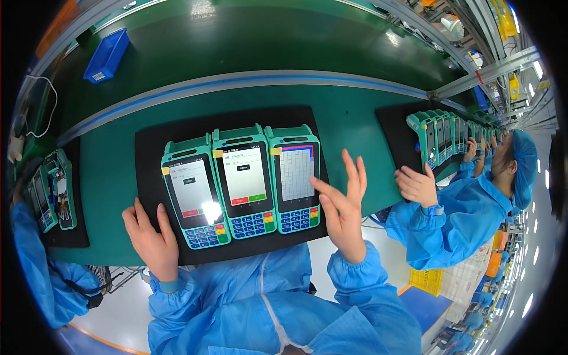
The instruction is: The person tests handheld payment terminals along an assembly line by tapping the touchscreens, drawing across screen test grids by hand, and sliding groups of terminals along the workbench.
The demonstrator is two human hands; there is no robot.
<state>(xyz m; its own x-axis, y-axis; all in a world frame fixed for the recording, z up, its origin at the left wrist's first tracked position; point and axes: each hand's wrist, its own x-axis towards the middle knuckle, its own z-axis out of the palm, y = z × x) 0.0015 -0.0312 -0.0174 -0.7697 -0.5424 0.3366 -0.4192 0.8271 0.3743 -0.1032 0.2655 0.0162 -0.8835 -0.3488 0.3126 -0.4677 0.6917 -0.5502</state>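
Note:
Three green card payment terminals lie side by side on a black mat (148, 154), screens up and keypads toward me. The left terminal (192, 195) and the middle terminal (244, 177) show white pages with a small dark box. A grid of lines with a coloured band fills the screen of the right terminal (296, 177). Over that screen's right edge, my right hand (344, 219) points its index finger; I cannot tell if the tip touches. Its other fingers are spread. My left hand (154, 239) is open beside the left terminal, fingers apart at the mat's edge.
A conveyor (266, 47) runs behind the rail, with a blue bin (107, 56) at far left. Opened terminals (56, 195) lie on another mat at left, near a person's blue sleeve. At right, a co-worker (461, 213) in blue works by a row of terminals (438, 139).

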